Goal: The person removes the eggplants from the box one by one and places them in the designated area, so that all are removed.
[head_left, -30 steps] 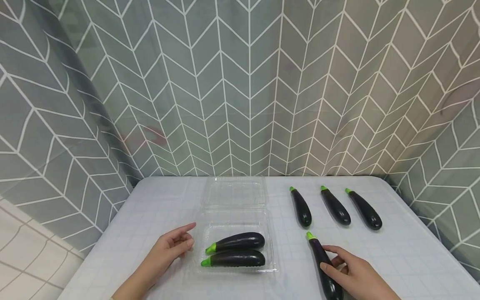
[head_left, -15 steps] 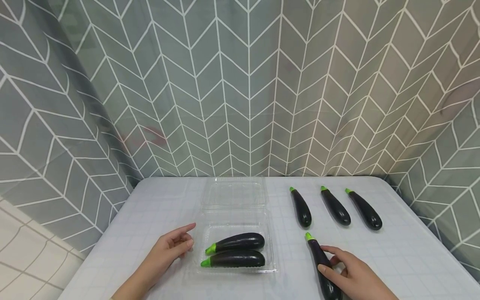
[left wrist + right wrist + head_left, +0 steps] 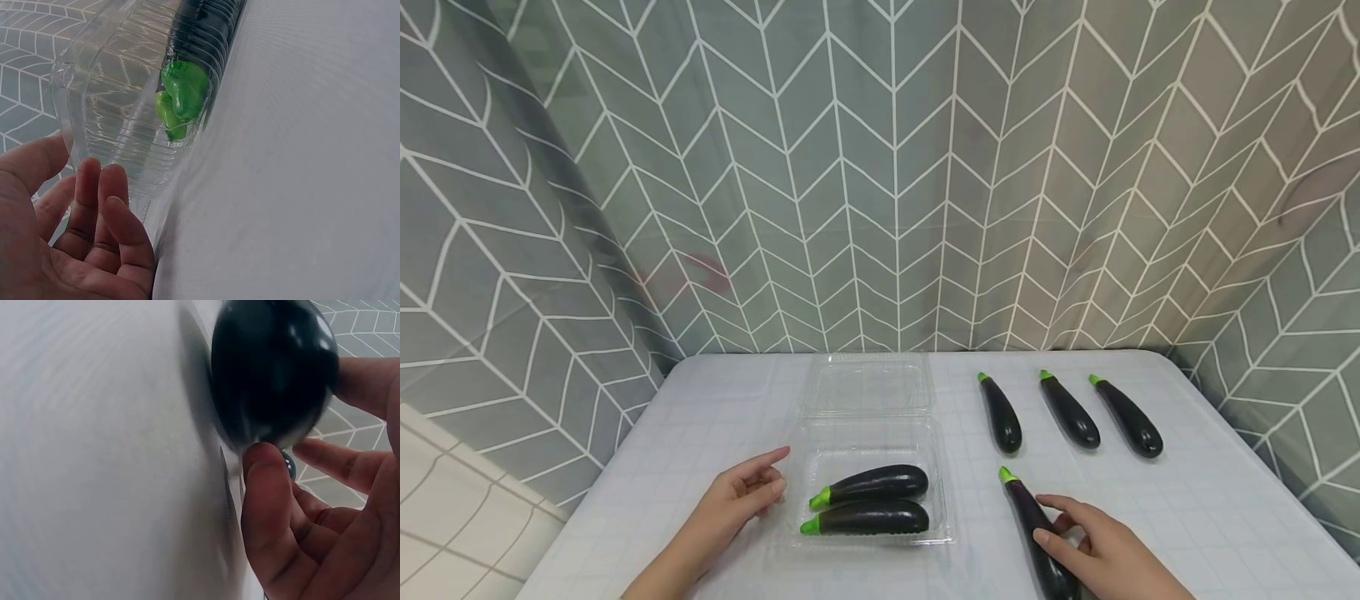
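My right hand (image 3: 1093, 542) pinches a dark eggplant (image 3: 1028, 529) with a green stem end, at the table's front right. In the right wrist view the eggplant's round end (image 3: 272, 369) sits between thumb and fingers, close to the table surface. Two more eggplants, a rear one (image 3: 880, 483) and a front one (image 3: 868, 517), lie side by side in a clear plastic clamshell box (image 3: 943, 467), stems to the left. My left hand (image 3: 737, 492) is at the box's left side, fingers loosely bent. In the left wrist view a fingertip meets or nearly meets the rim (image 3: 62, 119).
The box's lid (image 3: 871, 385) lies folded back behind it. Three eggplants, a left (image 3: 1002, 417), a middle (image 3: 1071, 412) and a right one (image 3: 1127, 418), lie at the back right of the white-covered table (image 3: 722, 408). A patterned curtain (image 3: 880, 167) hangs behind.
The right hand and its eggplant have shifted slightly left, the stem end moving most. The left hand and the box have stayed in place.
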### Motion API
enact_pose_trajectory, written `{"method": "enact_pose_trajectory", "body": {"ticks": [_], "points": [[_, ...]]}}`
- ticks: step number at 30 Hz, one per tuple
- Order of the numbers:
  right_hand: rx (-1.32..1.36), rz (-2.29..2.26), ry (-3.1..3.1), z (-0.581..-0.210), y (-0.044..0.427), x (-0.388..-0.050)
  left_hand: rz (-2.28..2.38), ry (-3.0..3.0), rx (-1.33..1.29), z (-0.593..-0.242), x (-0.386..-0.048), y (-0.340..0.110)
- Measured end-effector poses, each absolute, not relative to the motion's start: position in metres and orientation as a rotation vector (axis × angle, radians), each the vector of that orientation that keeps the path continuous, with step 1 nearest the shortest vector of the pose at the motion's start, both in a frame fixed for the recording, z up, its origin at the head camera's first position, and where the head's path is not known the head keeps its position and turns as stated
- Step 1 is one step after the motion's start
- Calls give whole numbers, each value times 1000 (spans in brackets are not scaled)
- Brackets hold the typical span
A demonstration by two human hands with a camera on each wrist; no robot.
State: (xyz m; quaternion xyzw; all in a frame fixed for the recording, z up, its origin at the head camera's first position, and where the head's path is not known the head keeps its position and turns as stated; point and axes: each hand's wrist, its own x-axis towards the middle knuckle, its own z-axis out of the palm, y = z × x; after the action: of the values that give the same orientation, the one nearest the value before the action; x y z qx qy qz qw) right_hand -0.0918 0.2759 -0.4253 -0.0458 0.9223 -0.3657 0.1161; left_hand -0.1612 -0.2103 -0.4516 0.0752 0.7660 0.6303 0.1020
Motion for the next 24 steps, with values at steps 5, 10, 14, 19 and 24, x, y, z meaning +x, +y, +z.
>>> {"method": "enact_pose_trajectory", "body": {"ticks": [5,10,14,19,24], "points": [[-185,-1114,2694,-425,275,-90,1869,2255,225,-451,-161,-210],[-238,-1156,2672,-426,274,-89,1864,2257,213,-451,-161,-210],[-254,-1166,2667,-425,273,-89,1860,2256,198,-450,-160,-210],[-229,-1127,2690,-425,271,-90,1858,2255,193,-450,-160,-210],[-185,-1102,2704,-425,270,-89,1859,2252,196,-450,-161,-210]]}}
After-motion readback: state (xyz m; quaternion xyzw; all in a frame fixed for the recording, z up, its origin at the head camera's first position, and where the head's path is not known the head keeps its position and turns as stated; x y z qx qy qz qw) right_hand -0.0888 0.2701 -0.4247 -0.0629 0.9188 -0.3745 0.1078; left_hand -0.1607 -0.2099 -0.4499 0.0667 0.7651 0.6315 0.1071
